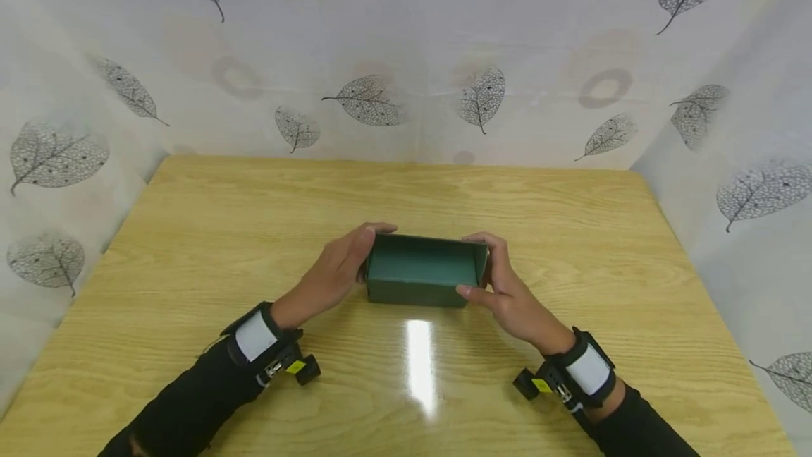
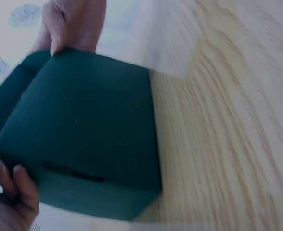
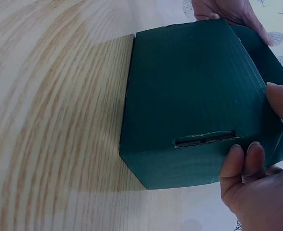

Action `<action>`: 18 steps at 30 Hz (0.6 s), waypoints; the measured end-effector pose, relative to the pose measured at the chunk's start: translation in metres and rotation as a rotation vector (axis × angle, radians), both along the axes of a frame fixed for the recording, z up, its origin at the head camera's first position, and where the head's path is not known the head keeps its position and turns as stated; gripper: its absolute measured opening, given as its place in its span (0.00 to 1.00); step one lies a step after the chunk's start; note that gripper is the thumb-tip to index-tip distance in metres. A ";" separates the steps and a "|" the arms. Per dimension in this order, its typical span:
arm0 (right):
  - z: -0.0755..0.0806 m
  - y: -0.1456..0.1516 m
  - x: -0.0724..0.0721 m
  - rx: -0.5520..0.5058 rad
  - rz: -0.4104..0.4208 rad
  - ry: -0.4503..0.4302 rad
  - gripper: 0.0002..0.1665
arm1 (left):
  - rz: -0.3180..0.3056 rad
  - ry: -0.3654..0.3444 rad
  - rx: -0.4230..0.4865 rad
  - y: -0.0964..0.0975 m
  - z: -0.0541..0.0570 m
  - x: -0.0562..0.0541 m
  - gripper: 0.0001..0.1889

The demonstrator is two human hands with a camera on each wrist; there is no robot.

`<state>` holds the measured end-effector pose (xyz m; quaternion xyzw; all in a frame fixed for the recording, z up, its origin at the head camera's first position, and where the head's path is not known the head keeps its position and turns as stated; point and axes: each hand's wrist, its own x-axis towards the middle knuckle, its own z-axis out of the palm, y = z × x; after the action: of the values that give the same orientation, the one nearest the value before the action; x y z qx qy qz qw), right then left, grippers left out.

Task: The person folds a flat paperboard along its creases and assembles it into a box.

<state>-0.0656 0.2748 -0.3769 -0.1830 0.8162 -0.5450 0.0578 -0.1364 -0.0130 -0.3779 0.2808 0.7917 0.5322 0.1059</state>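
A dark green cardboard box (image 1: pixel 419 293) with an open top is held between both hands near the middle of the table. My left hand (image 1: pixel 339 266) grips its left end, the thumb up at the rim and fingers reaching round the far corner. At the right end my right hand (image 1: pixel 507 298) holds on, thumb on the near wall's corner and fingers round the far side. In the right wrist view a slot (image 3: pixel 204 138) shows in the box near a bottom edge, close to the right fingertips (image 3: pixel 235 151). The box's inside looks bare in the head view.
A light wood-grain table (image 1: pixel 254 210) lies under the hands. White cloth printed with grey leaves (image 1: pixel 419 34) hangs behind it and along both sides. A bright reflection (image 1: pixel 420 369) shows on the tabletop in front of the box.
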 end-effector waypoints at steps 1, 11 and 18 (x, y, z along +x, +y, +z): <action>-0.001 0.000 0.000 -0.003 0.005 0.009 0.39 | -0.024 -0.009 0.017 -0.002 -0.002 0.000 0.28; -0.009 0.002 0.001 0.041 0.013 0.141 0.34 | -0.166 0.039 0.035 -0.015 -0.016 0.000 0.20; -0.010 0.004 0.002 0.098 -0.010 0.200 0.28 | -0.208 -0.038 0.083 -0.017 -0.023 0.004 0.20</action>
<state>-0.0631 0.2791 -0.3871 -0.2295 0.8444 -0.4838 -0.0178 -0.1321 -0.0298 -0.4010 0.3554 0.7335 0.5558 0.1637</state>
